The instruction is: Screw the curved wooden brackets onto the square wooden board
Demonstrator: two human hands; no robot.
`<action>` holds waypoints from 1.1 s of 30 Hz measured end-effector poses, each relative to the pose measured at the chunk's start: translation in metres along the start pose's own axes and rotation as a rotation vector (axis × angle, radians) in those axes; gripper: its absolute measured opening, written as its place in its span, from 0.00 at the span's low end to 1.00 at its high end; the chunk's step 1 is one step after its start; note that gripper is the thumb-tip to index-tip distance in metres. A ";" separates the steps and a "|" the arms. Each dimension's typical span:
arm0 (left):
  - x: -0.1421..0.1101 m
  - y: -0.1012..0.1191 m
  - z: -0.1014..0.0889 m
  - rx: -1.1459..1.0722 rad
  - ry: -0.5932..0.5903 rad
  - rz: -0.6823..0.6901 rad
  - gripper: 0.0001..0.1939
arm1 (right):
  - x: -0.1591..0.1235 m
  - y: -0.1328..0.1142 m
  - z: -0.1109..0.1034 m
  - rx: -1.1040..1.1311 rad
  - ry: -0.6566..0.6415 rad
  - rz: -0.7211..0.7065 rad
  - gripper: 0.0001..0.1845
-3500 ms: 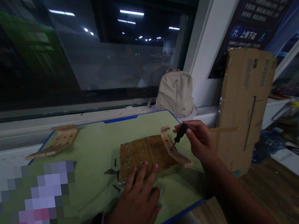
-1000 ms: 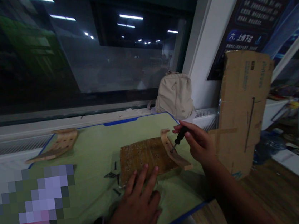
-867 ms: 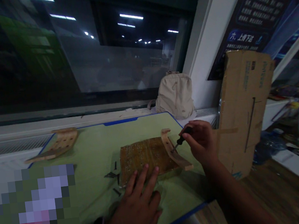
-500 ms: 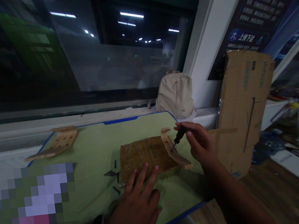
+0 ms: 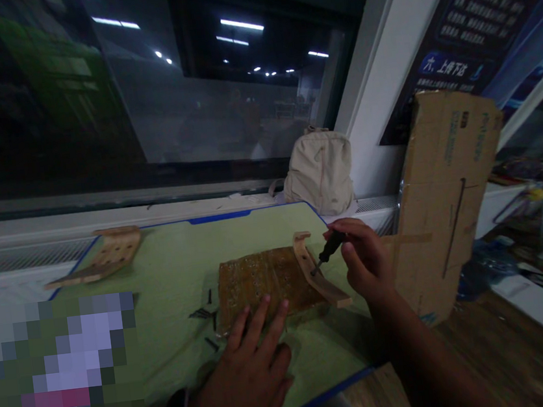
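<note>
My right hand (image 5: 363,255) grips the black handle of a screwdriver (image 5: 331,246). The screwdriver slants down to the left, and its tip meets a curved wooden piece with holes (image 5: 324,285). That piece lies across the right end of a brown, tape-covered block (image 5: 254,272). My left hand (image 5: 255,362) rests with spread fingers on the block's near edge. Several dark screws (image 5: 205,313) lie loose just left of the block. Farther left, a second curved wooden piece with holes (image 5: 115,251) sits at the table's back corner.
The green tabletop (image 5: 164,294) has a blue edge. Behind it, a beige backpack (image 5: 319,168) leans near the window. A tall cardboard sheet (image 5: 452,202) stands to the right, with a water jug (image 5: 489,263) beside it on the floor. The lower left is pixelated.
My right hand and the screwdriver handle have shifted very slightly to the right, with the tip still at the wooden piece. My left hand has stayed put.
</note>
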State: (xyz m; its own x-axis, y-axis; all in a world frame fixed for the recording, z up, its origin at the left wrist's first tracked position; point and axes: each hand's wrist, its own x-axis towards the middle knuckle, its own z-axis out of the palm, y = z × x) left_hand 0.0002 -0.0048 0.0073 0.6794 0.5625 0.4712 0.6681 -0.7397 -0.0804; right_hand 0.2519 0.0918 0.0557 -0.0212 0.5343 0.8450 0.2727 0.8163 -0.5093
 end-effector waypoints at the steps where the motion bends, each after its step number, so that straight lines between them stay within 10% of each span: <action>1: 0.000 0.000 0.001 0.004 -0.001 -0.001 0.16 | 0.001 -0.001 0.001 0.042 0.005 0.032 0.11; 8: -0.003 -0.002 0.005 0.013 0.008 0.012 0.16 | 0.001 0.002 0.003 0.075 0.149 0.047 0.14; 16: -0.001 -0.002 0.006 0.002 0.018 0.011 0.16 | -0.001 -0.001 -0.003 0.038 -0.072 0.054 0.16; 24: -0.003 -0.002 0.007 0.029 0.023 0.027 0.17 | 0.000 0.000 0.003 0.071 0.149 0.050 0.13; 33: -0.002 -0.001 0.004 0.001 0.011 0.005 0.17 | -0.002 -0.004 0.002 0.182 -0.032 0.081 0.10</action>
State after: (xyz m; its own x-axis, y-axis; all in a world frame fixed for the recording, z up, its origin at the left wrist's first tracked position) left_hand -0.0009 -0.0036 0.0032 0.6795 0.5548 0.4801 0.6651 -0.7421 -0.0837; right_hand 0.2488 0.0875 0.0558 -0.0378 0.6038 0.7962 0.0967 0.7953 -0.5985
